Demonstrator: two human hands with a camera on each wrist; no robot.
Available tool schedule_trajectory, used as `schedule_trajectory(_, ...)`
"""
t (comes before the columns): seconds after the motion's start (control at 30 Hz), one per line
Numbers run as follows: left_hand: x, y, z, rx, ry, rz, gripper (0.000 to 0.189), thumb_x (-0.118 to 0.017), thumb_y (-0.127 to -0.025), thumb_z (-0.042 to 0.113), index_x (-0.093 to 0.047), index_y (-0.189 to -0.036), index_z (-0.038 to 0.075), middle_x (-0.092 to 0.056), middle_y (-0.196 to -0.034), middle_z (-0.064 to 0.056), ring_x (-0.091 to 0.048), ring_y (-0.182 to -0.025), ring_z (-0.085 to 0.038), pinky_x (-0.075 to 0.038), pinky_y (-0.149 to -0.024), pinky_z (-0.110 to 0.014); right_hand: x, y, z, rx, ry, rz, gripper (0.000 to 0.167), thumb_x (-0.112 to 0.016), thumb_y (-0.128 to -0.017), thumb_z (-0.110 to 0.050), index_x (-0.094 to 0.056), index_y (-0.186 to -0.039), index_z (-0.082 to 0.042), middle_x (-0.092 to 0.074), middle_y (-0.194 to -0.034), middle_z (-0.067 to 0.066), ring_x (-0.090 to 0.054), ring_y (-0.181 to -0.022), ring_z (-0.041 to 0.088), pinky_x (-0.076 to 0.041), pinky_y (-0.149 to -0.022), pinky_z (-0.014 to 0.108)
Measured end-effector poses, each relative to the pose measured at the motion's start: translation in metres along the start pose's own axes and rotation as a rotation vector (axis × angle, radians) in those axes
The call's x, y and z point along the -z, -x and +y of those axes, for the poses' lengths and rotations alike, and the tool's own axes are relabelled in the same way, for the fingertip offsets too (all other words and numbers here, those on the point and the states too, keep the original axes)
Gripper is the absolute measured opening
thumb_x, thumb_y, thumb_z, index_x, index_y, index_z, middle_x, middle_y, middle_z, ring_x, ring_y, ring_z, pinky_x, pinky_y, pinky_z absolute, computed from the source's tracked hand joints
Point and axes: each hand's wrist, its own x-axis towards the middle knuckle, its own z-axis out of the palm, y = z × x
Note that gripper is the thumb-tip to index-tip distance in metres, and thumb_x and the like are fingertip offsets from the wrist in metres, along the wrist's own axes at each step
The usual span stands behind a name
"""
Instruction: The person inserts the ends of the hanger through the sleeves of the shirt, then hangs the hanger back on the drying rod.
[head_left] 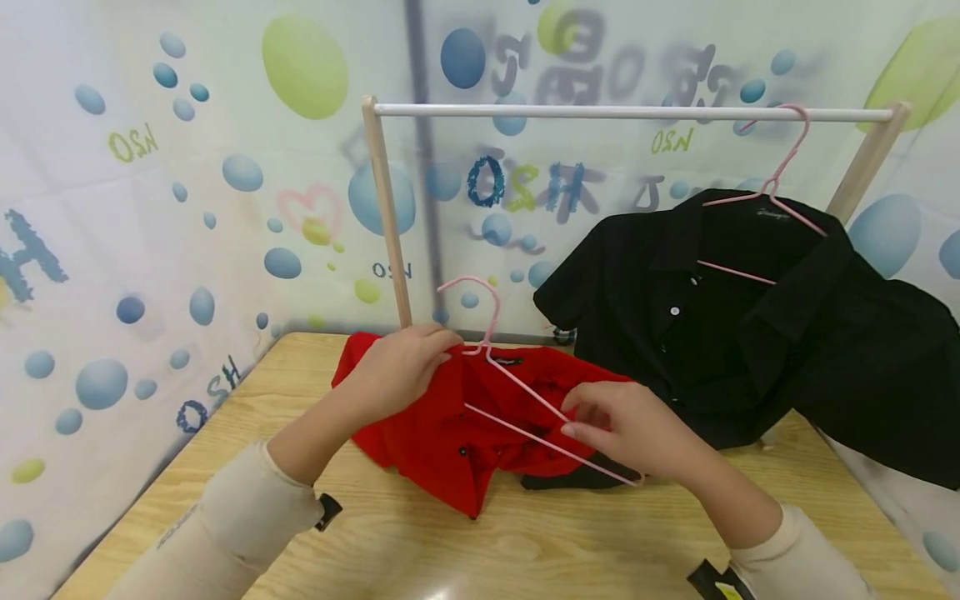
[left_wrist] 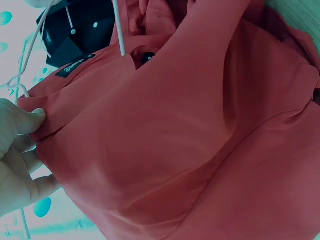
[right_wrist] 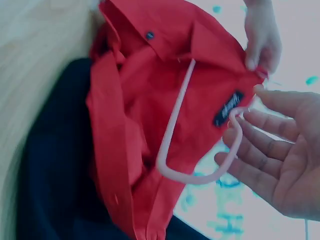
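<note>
A red shirt (head_left: 427, 442) lies bunched on the table, its collar raised, with a black label (right_wrist: 228, 108) inside the neck. My left hand (head_left: 401, 371) pinches the shirt's edge beside the collar, thumb on top in the left wrist view. A pink hanger (head_left: 525, 386) has its left part inside the shirt; its hook stands up, and its right end sticks out over the cloth. My right hand (head_left: 622, 421) is at the hanger's upper arm, fingers and thumb loosely curved about it. In the right wrist view those fingers (right_wrist: 265, 150) lie behind the hanger.
A clothes rack with a white rail (head_left: 600, 112) and wooden posts stands at the back. On its right hangs a black shirt (head_left: 637, 275) on another pink hanger (head_left: 791, 158). Dark cloth (head_left: 562, 477) shows under the red shirt on the wooden table (head_left: 375, 542).
</note>
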Motion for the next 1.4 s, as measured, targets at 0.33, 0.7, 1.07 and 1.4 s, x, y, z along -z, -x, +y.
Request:
schedule_trajectory(0.33,0.003,0.005,-0.003,-0.043,0.003,0.093,0.021,-0.069,-0.088,0.001,-0.067,-0.108,0.007,-0.063,-0.094,-0.003,-0.062,-0.084,-0.019,-0.056,-0.074,-0.034,0.009,-0.001,0.041,-0.13,0.094,0.206,0.029,-0.073,-0.086,-0.007,-0.064,-0.113,-0.001,-0.066,-0.106,0.014,-0.063,-0.09,0.027,-0.056,-0.079,0.045)
schedule_trajectory(0.7,0.007,0.009,0.001,-0.083,0.007,0.162,0.02,-0.07,-0.087,0.002,-0.067,-0.106,0.007,-0.064,-0.093,-0.002,-0.062,-0.085,-0.019,-0.056,-0.074,-0.033,-0.018,-0.016,0.09,-0.165,-0.053,0.176,0.041,-0.067,-0.089,-0.001,-0.056,-0.128,0.001,-0.058,-0.127,0.022,-0.058,-0.111,0.037,-0.05,-0.092,0.052)
schedule_trajectory(1.07,0.007,0.011,-0.002,-0.091,-0.005,0.267,0.023,-0.071,-0.085,-0.003,-0.068,-0.107,0.004,-0.067,-0.097,-0.005,-0.066,-0.086,-0.023,-0.057,-0.073,-0.037,-0.01,-0.009,0.093,-0.366,-0.23,0.16,0.01,-0.067,-0.092,-0.009,-0.069,-0.099,-0.002,-0.071,-0.092,0.011,-0.064,-0.071,0.019,-0.056,-0.066,0.029)
schedule_trajectory(1.4,0.006,0.007,-0.004,-0.044,-0.09,0.353,0.022,-0.072,-0.086,0.001,-0.066,-0.107,0.004,-0.067,-0.092,-0.008,-0.066,-0.077,-0.026,-0.057,-0.065,-0.037,0.029,0.011,0.075,-0.381,-0.244,0.207,0.015,-0.068,-0.091,-0.011,-0.067,-0.103,-0.001,-0.069,-0.095,0.013,-0.059,-0.075,0.021,-0.053,-0.064,0.023)
